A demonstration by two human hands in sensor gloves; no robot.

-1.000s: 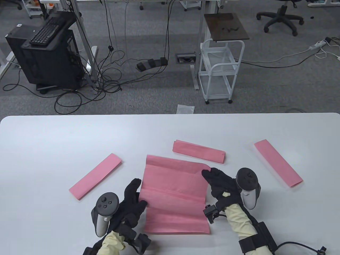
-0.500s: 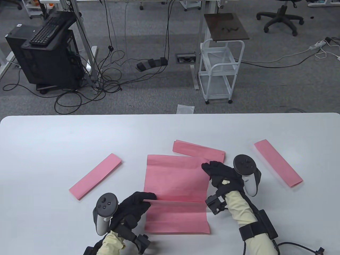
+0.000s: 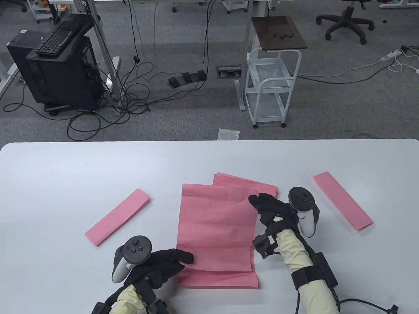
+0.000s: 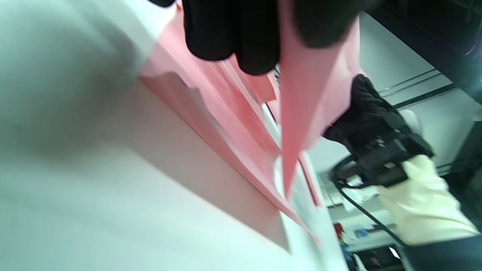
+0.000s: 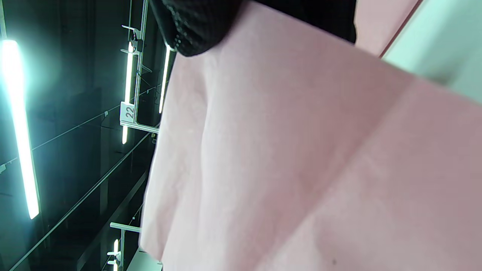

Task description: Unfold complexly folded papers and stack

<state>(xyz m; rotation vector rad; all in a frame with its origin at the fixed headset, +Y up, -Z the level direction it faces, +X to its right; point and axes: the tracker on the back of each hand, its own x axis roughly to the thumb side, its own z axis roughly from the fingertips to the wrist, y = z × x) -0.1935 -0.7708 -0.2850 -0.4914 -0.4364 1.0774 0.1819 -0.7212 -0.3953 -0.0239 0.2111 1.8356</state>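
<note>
Taking the large pink sheet (image 3: pixel 216 229) as landmark: to its left, bare white table (image 3: pixel 65 170) leads up to a folded pink strip (image 3: pixel 118 217) lying diagonally, with open surface again beyond it. Behind the sheet, a folded paper (image 3: pixel 255 185) lies partly under its far right corner, and the table past that is free to the far edge. To its right, another folded strip (image 3: pixel 342 205) slants across, with a clear lane between strip and sheet.
</note>
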